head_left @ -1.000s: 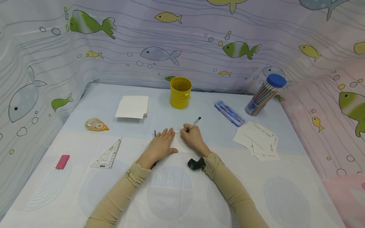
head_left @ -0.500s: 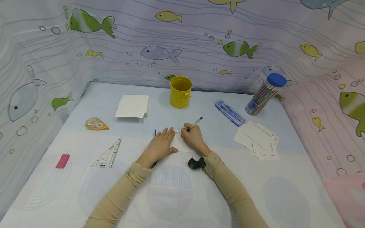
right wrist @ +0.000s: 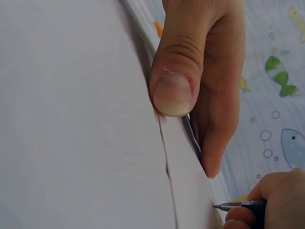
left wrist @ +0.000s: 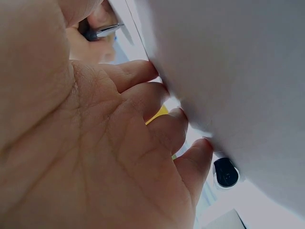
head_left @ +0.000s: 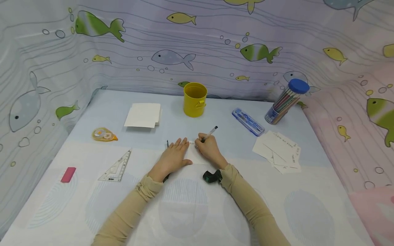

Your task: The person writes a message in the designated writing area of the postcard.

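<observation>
In the head view, my right hand (head_left: 210, 149) pinches a pen (head_left: 213, 130) with a clear barrel and a black end, its tip down at a small white paper card (head_left: 197, 158). A short line of writing runs along the card's top. My left hand (head_left: 173, 158) lies with straight fingers over the card's left part, thumb spread toward the near edge. Past its fingers pokes a thin black object (head_left: 167, 144), mostly hidden. The right wrist view shows the metal pen tip (right wrist: 226, 206) at the paper; the left wrist view shows my left fingertips (left wrist: 178, 125) pressing down.
A stack of blank cards (head_left: 143, 115), a yellow bucket (head_left: 195, 100), a blue case (head_left: 248, 122) and a pencil jar (head_left: 286, 101) stand behind. Written cards (head_left: 278, 150) lie right. Correction tape (head_left: 104, 134), a set square (head_left: 116, 168) and a pink eraser (head_left: 68, 174) lie left.
The pen in my right hand shifts only very slightly over the card. My left hand stays where it was, and the other things have not moved.
</observation>
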`<state>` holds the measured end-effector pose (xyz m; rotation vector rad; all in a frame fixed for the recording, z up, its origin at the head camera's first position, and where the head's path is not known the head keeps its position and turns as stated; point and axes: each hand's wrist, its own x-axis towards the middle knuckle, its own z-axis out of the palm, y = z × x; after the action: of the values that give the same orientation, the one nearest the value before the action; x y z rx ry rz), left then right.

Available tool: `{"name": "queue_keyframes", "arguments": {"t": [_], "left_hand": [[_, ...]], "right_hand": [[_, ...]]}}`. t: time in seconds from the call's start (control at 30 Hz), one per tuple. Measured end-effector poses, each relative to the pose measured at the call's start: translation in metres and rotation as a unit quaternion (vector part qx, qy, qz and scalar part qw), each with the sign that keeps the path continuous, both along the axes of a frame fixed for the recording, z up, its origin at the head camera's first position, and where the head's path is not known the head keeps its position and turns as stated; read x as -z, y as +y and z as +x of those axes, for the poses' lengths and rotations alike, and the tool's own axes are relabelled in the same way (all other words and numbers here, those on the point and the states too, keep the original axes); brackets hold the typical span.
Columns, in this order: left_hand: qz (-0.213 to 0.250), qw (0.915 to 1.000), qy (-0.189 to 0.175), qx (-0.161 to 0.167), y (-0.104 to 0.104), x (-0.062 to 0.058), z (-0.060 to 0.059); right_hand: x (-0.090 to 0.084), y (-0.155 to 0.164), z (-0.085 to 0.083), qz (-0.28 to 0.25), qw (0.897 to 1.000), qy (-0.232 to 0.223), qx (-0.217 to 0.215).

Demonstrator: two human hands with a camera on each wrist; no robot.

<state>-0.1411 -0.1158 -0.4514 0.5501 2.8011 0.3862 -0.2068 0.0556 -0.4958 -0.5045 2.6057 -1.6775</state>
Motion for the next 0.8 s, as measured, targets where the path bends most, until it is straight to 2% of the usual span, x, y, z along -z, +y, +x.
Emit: {"name": "queue_keyframes", "arguments": {"t": [0.2,0.53,0.8], "left_hand": [[0.001,1.0,-0.002,-0.002,0.0007,0.0001,0.0002],[-0.004,1.0,0.004,0.002,-0.0001,-0.0003,-0.001],[0.001,1.0,-0.004,0.0,0.001,-0.0005,-0.0008]], "right_hand": [[0.0034,0.0013,0.0001,-0.036,0.999,0.027,0.028],[0.0005,0.001,-0.0002,0.004,0.999,0.03,0.025],[0.0014,0.0014,0.0004,-0.004,0.999,0.025,0.023]]}}
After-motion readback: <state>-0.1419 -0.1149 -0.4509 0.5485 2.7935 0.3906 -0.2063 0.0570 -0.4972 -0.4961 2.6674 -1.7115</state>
